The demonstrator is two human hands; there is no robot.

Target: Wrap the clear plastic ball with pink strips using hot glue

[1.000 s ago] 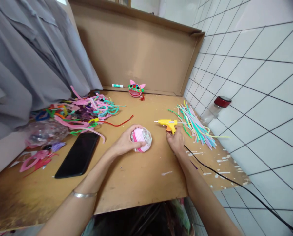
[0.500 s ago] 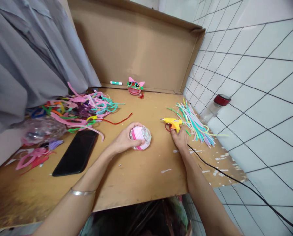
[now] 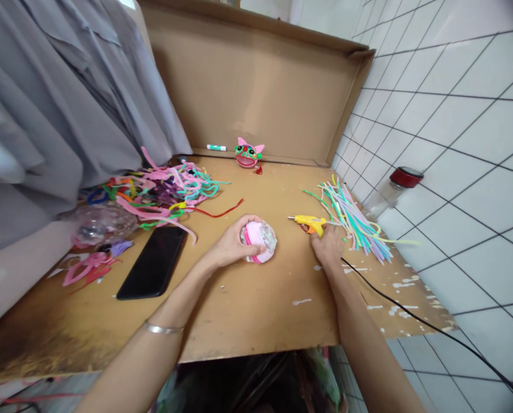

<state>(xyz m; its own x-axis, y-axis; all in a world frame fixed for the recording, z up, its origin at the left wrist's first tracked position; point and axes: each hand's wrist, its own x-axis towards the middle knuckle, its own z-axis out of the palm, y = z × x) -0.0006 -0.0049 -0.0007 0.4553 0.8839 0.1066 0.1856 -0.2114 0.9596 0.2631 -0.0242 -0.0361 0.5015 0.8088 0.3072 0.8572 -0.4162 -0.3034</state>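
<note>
My left hand (image 3: 239, 241) is closed around a ball (image 3: 263, 244) wrapped in pale pink and bright pink fuzzy strands, with a grey-green speckled part on its right side. My right hand (image 3: 329, 244) grips the handle of a yellow hot glue gun (image 3: 310, 222). The gun's nozzle points left, above and to the right of the ball, apart from it. From near my right wrist a black cord (image 3: 394, 301) runs off to the lower right.
Pipe cleaners (image 3: 360, 223) lie bundled at right near a red-lidded jar (image 3: 392, 189). A tangled pile (image 3: 174, 186) and a black phone (image 3: 153, 264) are at left. At the back, a pink animal-face craft (image 3: 247, 155) and a glue stick (image 3: 216, 148) stand before a cardboard panel (image 3: 256, 86).
The view has shifted, so most things sit further right. The glue gun has come slightly lower and closer to the ball in my right hand. My left hand keeps its hold on the ball.
</note>
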